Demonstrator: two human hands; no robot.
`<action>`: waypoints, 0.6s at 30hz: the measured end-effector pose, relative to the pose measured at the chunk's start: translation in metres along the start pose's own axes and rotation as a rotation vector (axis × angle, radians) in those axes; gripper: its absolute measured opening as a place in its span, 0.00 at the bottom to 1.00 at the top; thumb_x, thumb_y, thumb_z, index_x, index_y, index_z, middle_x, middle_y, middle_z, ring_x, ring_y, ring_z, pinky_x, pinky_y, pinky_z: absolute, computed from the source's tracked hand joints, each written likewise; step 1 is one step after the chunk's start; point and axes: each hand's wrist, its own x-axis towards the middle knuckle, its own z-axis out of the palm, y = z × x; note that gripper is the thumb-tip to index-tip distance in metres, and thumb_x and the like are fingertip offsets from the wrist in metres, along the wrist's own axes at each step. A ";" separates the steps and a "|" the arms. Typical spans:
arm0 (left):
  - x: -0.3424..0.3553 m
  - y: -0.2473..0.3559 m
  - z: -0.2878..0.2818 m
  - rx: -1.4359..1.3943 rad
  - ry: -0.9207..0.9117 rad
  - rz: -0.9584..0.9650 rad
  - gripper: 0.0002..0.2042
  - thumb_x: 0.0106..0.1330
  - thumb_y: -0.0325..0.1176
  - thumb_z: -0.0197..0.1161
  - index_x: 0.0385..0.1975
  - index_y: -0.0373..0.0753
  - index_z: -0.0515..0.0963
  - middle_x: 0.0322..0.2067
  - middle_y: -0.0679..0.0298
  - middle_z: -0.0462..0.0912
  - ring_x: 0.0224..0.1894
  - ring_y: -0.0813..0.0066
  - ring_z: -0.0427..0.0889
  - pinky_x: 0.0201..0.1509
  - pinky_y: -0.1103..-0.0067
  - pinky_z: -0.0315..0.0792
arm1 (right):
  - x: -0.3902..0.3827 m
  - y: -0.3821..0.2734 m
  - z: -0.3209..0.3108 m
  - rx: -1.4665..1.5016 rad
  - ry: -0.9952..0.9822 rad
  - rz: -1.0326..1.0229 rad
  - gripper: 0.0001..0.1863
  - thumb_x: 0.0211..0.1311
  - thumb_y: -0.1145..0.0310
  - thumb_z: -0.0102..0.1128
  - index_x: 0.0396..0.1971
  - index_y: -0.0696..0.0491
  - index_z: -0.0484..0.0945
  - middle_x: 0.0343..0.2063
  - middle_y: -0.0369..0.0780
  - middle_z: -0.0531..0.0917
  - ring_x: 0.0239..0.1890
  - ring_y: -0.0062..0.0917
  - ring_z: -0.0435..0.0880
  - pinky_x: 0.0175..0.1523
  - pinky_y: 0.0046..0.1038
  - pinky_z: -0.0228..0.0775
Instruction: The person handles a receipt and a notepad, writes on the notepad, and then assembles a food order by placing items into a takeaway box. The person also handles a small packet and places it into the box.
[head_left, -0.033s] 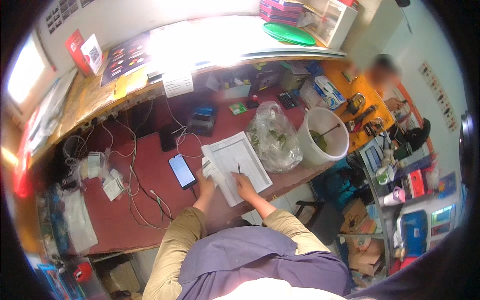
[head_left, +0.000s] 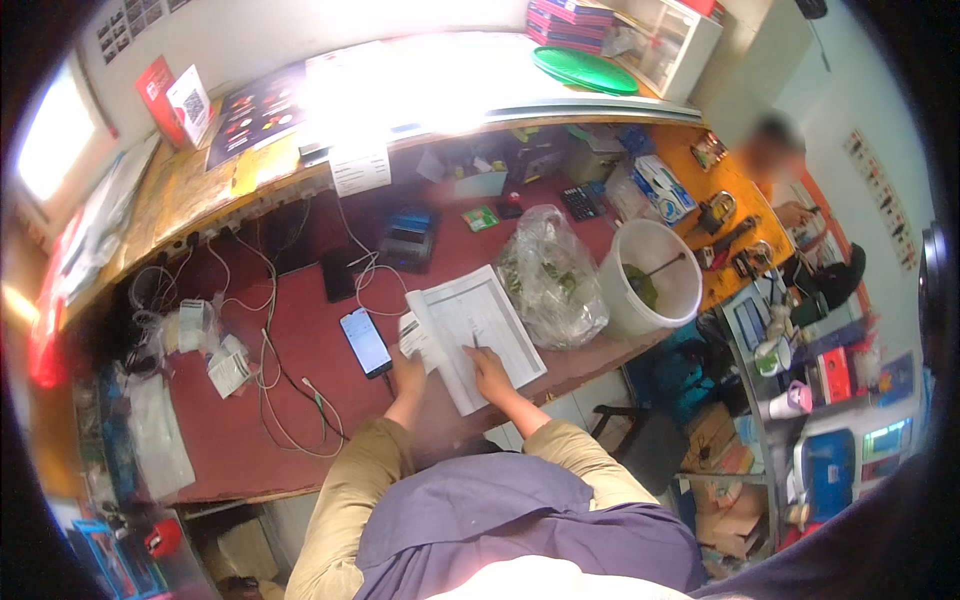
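Observation:
My right hand [head_left: 490,370] is closed around a slim dark pen [head_left: 475,340], over an open book of printed forms [head_left: 487,312] on the dark red desk. At the book's left side, my left hand [head_left: 406,374] pinches small white printed slips [head_left: 422,342] against the pages. A smartphone [head_left: 365,342] with a lit screen lies just left of that hand, with a cable at its lower end. Right of the book stands a clear plastic bag [head_left: 552,285] with green leafy contents. Beside it, a white bucket [head_left: 650,280] has a long handle leaning inside and something green at the bottom.
White cables [head_left: 300,400] tangle across the left of the desk [head_left: 225,450], near more slips [head_left: 229,370]. A card-terminal-like device [head_left: 407,240] and a calculator [head_left: 579,203] lie farther back. Above runs a raised counter with a green lid [head_left: 585,70]. Another person [head_left: 775,150] is at the far right.
The whole view has shifted slightly. The pen leans a little differently in my right hand; my left hand stays at the slips.

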 end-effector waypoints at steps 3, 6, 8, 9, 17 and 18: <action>-0.015 0.007 -0.034 -0.034 0.139 -0.070 0.20 0.64 0.20 0.59 0.54 0.33 0.61 0.50 0.50 0.76 0.53 0.65 0.77 0.58 0.70 0.70 | 0.005 0.017 0.014 -0.029 -0.059 0.015 0.26 0.59 0.81 0.46 0.59 0.54 0.71 0.51 0.52 0.76 0.52 0.47 0.73 0.58 0.39 0.65; -0.045 0.029 -0.076 -0.215 0.108 -0.029 0.19 0.66 0.21 0.59 0.53 0.34 0.61 0.47 0.52 0.78 0.50 0.69 0.79 0.56 0.74 0.71 | 0.013 0.013 0.029 -0.040 0.000 -0.074 0.26 0.59 0.79 0.49 0.59 0.52 0.72 0.51 0.50 0.75 0.53 0.47 0.72 0.59 0.42 0.62; -0.060 0.039 -0.098 -0.372 0.055 0.023 0.19 0.66 0.21 0.58 0.53 0.34 0.61 0.47 0.53 0.79 0.50 0.72 0.79 0.55 0.77 0.71 | 0.018 0.001 0.036 -0.118 0.070 -0.087 0.26 0.59 0.76 0.52 0.60 0.50 0.72 0.50 0.48 0.75 0.55 0.45 0.71 0.60 0.45 0.59; -0.059 0.044 -0.104 -0.318 0.040 0.064 0.19 0.67 0.21 0.58 0.54 0.34 0.61 0.47 0.54 0.79 0.50 0.72 0.79 0.55 0.77 0.71 | 0.024 -0.006 0.038 -0.187 0.117 -0.066 0.27 0.58 0.74 0.54 0.60 0.50 0.71 0.50 0.47 0.75 0.56 0.44 0.70 0.60 0.47 0.57; -0.085 0.034 -0.134 -0.339 -0.127 0.092 0.19 0.67 0.21 0.57 0.55 0.37 0.61 0.49 0.58 0.78 0.52 0.74 0.78 0.57 0.76 0.70 | 0.021 -0.056 0.056 -0.584 -0.068 -0.047 0.33 0.49 0.71 0.64 0.60 0.39 0.72 0.58 0.48 0.66 0.56 0.48 0.68 0.54 0.48 0.65; -0.085 0.033 -0.140 -0.325 -0.124 0.085 0.19 0.67 0.20 0.57 0.56 0.37 0.62 0.49 0.58 0.78 0.52 0.73 0.78 0.58 0.75 0.69 | 0.026 -0.054 0.058 -0.618 -0.086 -0.001 0.32 0.50 0.71 0.63 0.60 0.38 0.72 0.59 0.49 0.64 0.55 0.49 0.68 0.53 0.47 0.67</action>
